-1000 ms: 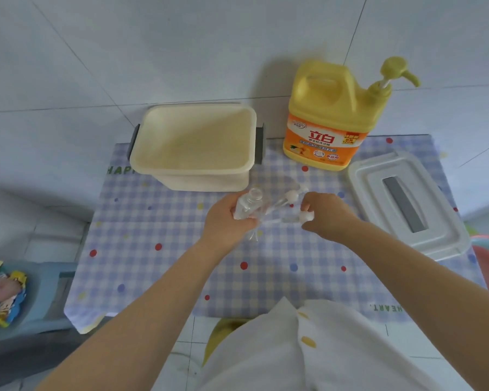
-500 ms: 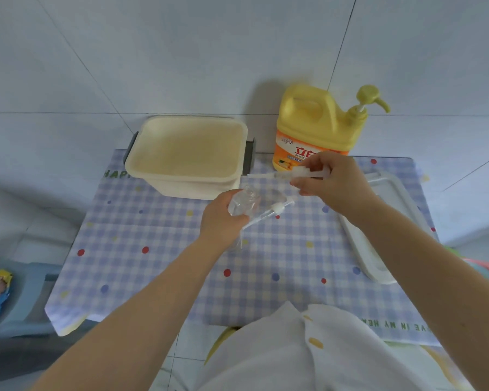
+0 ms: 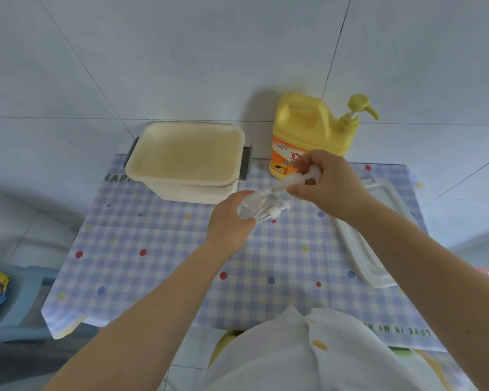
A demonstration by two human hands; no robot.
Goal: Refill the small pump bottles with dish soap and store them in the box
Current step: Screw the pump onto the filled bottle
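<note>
Lifting the pump head clear in my right hand, my left hand gripping the small bottle, so its neck's open for dish soap.

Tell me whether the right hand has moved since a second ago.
Yes. The right hand, gripping a pump head, has risen from the tablecloth toward the yellow soap jug, now overlapping its label.

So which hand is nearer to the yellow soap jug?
Right. The right hand is just in front of the yellow soap jug; the left hand is lower, farther left.
</note>
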